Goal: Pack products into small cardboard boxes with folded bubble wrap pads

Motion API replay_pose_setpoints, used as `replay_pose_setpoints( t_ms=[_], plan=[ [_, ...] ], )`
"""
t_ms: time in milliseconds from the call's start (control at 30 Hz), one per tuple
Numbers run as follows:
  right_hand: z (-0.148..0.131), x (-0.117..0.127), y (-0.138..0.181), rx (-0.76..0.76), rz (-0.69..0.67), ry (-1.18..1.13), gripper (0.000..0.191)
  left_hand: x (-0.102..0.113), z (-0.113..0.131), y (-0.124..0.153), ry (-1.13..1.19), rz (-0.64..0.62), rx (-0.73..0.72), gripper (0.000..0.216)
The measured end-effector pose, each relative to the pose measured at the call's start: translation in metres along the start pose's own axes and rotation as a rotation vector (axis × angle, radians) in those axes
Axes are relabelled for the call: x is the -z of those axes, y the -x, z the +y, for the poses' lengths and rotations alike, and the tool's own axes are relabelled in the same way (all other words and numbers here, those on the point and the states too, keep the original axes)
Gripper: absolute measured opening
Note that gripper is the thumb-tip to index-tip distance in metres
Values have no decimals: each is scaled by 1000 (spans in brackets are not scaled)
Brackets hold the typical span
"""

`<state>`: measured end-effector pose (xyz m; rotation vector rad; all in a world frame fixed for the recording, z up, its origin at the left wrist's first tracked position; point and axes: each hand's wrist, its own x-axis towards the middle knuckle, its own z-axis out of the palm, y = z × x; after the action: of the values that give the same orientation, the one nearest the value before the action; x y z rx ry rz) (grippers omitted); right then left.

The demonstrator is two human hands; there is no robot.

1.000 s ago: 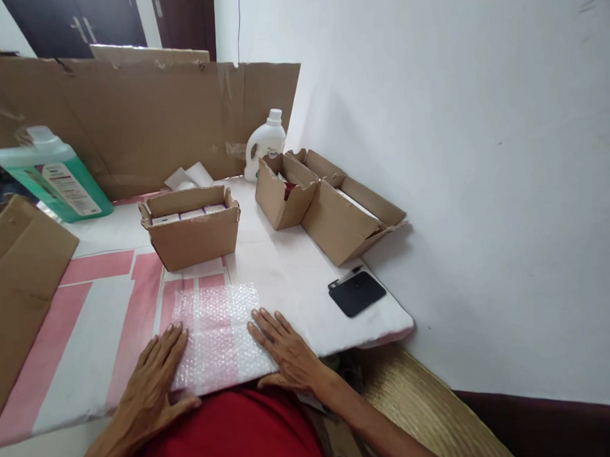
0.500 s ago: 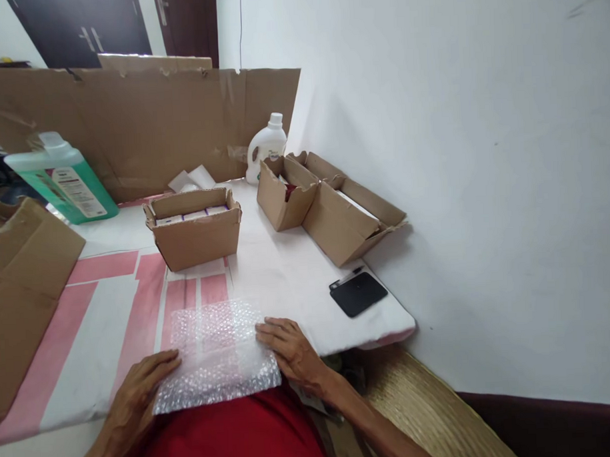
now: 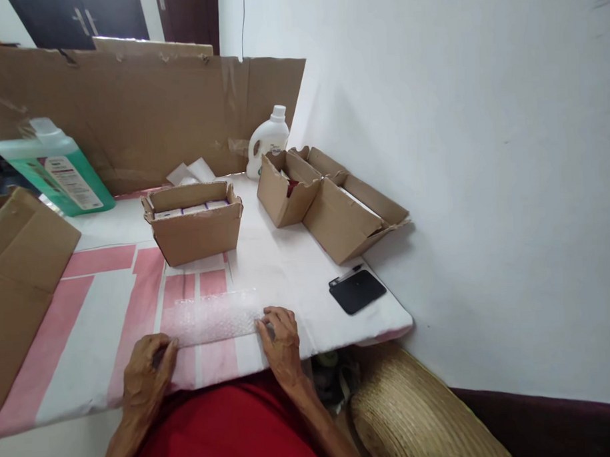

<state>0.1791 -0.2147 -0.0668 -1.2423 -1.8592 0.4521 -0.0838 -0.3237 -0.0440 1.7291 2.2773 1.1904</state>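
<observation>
A sheet of clear bubble wrap point(image 3: 215, 318) lies on the cloth-covered table in front of me, its near edge folded up so that it forms a narrow strip. My left hand point(image 3: 147, 367) pinches the strip's left end, with the fingers curled and the thumb along the near edge. At the right end, my right hand point(image 3: 281, 339) grips the wrap between thumb and bent fingers. Beyond the wrap stands an open cardboard box point(image 3: 198, 235) holding several small white and purple boxes.
Two more open cardboard boxes point(image 3: 289, 202) point(image 3: 345, 224) stand at the right by the wall. A black pad point(image 3: 357, 292) with a pen lies near the table's right corner. A green liquid jug point(image 3: 65, 173), a white bottle point(image 3: 269, 140) and a large carton point(image 3: 27, 285) stand around.
The bubble wrap's near part has been folded away from me, leaving a shorter strip. Both hands have moved slightly forward, and their fingers have gone from lying flat to pinching the ends.
</observation>
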Motion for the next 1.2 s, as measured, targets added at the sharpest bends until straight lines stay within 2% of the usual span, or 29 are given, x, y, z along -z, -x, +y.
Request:
replay_pose_setpoints(
  t_ms=[167,267,333,400,467,533,600,667,733,833,933,1067,1200],
  plan=[
    [4,-5,1,7,34,59,10,-7,0,2,-129,68,-95,26],
    [2,-2,0,15,51,84,7,-6,9,3,-188,109,-45,25],
    [-7,2,0,34,115,117,14,-7,19,3,-203,191,-6,27],
    [-23,2,1,110,141,140,31,-13,30,2,-214,234,-81,33],
    [-44,-3,1,267,2,112,49,-25,37,-1,-233,142,-284,40],
    [-59,-14,-1,394,-233,76,68,-41,35,-2,-279,-7,-487,51],
    [-64,-26,-4,411,-413,83,80,-56,26,-3,-350,-95,-619,59],
    [-56,-33,-8,379,-494,118,83,-65,16,-3,-405,-141,-658,63],
    [-40,-33,-11,353,-524,156,84,-66,10,-2,-425,-158,-618,66],
    [-17,-22,-13,252,-497,254,85,-58,10,0,-444,-130,-513,73],
    [-3,-11,-16,186,-495,319,85,-47,11,-3,-459,-143,-475,73],
    [4,-4,-29,239,-550,316,92,-33,3,-13,-432,-168,-543,72],
    [15,-8,-64,357,-617,344,95,-26,2,-22,-428,-180,-605,64]
  ],
)
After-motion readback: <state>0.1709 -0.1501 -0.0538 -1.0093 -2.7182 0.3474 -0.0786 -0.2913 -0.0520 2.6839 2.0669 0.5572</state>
